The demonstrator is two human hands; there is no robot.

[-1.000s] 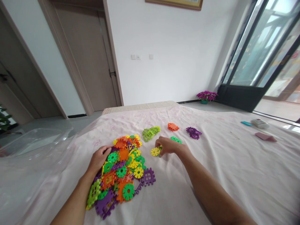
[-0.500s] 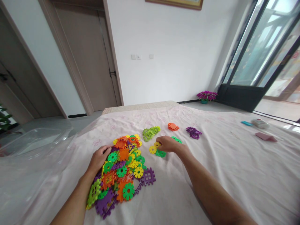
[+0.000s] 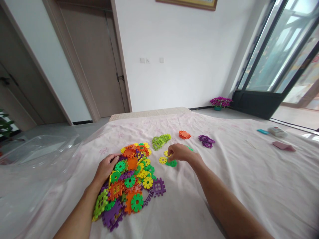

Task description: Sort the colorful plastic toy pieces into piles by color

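Observation:
My right hand (image 3: 179, 152) is closed in a pinch over a small group of snowflake discs. A yellow snowflake disc (image 3: 166, 153) shows at its fingertips, partly hidden by them. Just beside lie another yellow disc (image 3: 162, 160) and some green discs (image 3: 171, 163); more green shows behind the wrist. My left hand (image 3: 107, 167) rests against the left edge of a mixed pile of plastic building pieces (image 3: 132, 163), its fingers loosely stretched and nothing visibly gripped. The pile holds green and yellow notched discs, and orange, purple and lime square panels, some with window grids.
Beyond my right hand lie lime panels (image 3: 160, 141), orange pieces (image 3: 184, 134) and purple pieces (image 3: 206, 141) in separate groups. A clear plastic container (image 3: 47, 154) stands at the left. A pink item (image 3: 284, 146), a white packet (image 3: 277, 131) and a blue item (image 3: 263, 131) lie far right on the bedsheet.
My right hand has shifted slightly, uncovering a little less of the yellow disc at its fingertips. The left hand and the pile stay as they were.

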